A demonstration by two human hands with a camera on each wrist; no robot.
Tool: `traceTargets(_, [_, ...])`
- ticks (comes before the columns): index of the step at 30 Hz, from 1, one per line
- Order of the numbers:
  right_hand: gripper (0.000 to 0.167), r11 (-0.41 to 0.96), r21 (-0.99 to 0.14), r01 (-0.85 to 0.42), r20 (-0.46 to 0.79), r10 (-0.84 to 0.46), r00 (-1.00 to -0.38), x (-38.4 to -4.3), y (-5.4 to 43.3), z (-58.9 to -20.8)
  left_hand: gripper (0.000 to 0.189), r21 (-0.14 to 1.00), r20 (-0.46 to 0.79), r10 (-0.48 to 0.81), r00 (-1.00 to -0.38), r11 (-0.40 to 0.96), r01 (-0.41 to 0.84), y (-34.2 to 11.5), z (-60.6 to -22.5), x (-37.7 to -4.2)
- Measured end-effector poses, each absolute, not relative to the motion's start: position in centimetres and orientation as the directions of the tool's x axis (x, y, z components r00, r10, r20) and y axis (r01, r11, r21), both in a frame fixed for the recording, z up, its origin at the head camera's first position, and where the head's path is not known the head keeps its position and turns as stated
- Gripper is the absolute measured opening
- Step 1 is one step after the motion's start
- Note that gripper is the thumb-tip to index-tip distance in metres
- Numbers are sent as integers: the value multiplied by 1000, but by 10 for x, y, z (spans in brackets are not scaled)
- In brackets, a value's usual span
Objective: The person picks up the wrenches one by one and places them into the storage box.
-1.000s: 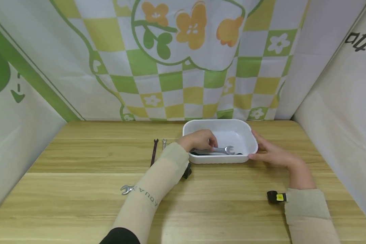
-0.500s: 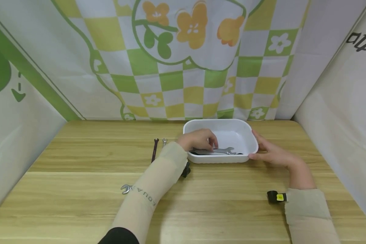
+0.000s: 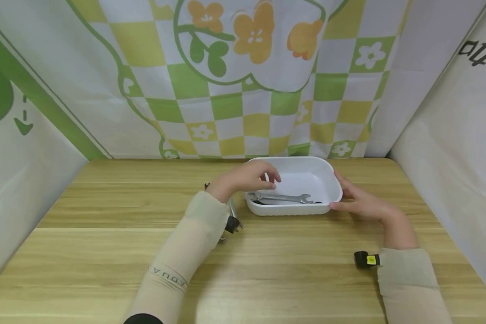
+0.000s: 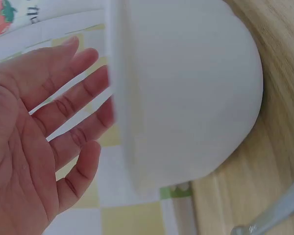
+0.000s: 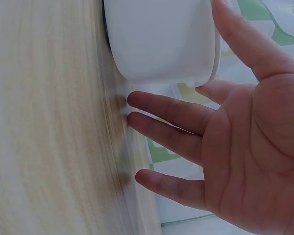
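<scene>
A white plastic box (image 3: pixel 303 180) stands near the back of the table. Along its near wall lies a silver open-end wrench (image 3: pixel 293 198), with dark pieces partly showing beneath it. Over the box's left end hovers my left hand (image 3: pixel 251 176), its fingers relaxed and holding nothing; the left wrist view shows the palm bare beside the box's rim (image 4: pixel 122 98). My right hand (image 3: pixel 360 203) grips the box's right end between thumb and index finger. In the right wrist view its other fingers (image 5: pixel 171 134) stretch out straight below the box wall (image 5: pixel 161 39).
Left of the box, a silver wrench (image 3: pixel 232 207) lies on the wooden table (image 3: pixel 291 270), partly behind the left wrist camera (image 3: pixel 231 224). The end of another wrench (image 3: pixel 222 240) and a dark tool tip (image 3: pixel 207 185) show around the left sleeve. A checkered cloth (image 3: pixel 227 108) hangs behind.
My left hand has let go of the wrench in the box, risen and drawn back to the left. The wrench stays lying there. My right hand keeps its place on the box.
</scene>
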State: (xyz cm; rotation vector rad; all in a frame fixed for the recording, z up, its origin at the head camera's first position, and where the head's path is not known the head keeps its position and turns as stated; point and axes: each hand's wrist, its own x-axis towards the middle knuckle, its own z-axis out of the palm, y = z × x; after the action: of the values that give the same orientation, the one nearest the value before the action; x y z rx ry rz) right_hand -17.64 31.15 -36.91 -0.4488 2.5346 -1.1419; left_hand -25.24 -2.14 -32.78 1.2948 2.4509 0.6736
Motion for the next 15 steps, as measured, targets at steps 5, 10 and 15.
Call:
traceTargets(5, [101, 626, -764, -158, -154, -415, -897, -177, 312, -371, 25, 528, 24, 824, -566, 470, 708, -40, -324, -241])
traceTargets(10, [101, 630, -761, -154, -160, -412, -897, -177, 312, -371, 23, 523, 56, 793, -606, 494, 695, -61, -316, -228])
traceTargets(15, [101, 630, -761, -158, -157, -415, -896, -178, 312, -370, 23, 542, 53, 751, -658, 532, 650, -84, -314, -215])
